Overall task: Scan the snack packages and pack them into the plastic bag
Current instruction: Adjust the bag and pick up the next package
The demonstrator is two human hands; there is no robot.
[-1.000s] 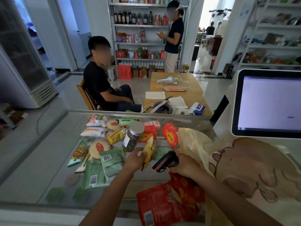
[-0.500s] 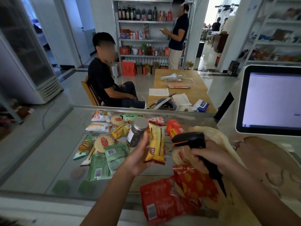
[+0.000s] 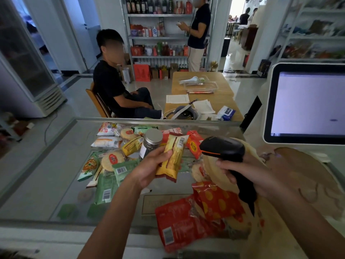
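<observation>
While my left hand (image 3: 149, 171) pinches the yellow snack packet (image 3: 172, 157) upright at centre frame, thumb across its front, my right hand (image 3: 248, 174) has its fingers (image 3: 225, 164) wrapped round the scanner (image 3: 224, 148) just right of it, nose toward the barcode at the packet's top. Crinkled wrapper could glare and spoil the read. The plastic bag (image 3: 212, 171) behind the scanner sags, so a dropped-in packet may slide out onto the surface (image 3: 46, 174).

1 barcode scanner (image 3: 222, 148), 1 metal-lidded jar (image 3: 152, 141), 1 monitor (image 3: 308, 103), 1 plastic bag (image 3: 212, 165). 1 yellow snack packet (image 3: 172, 157), 2 big red snack bags (image 3: 179, 227) (image 3: 216, 200).
</observation>
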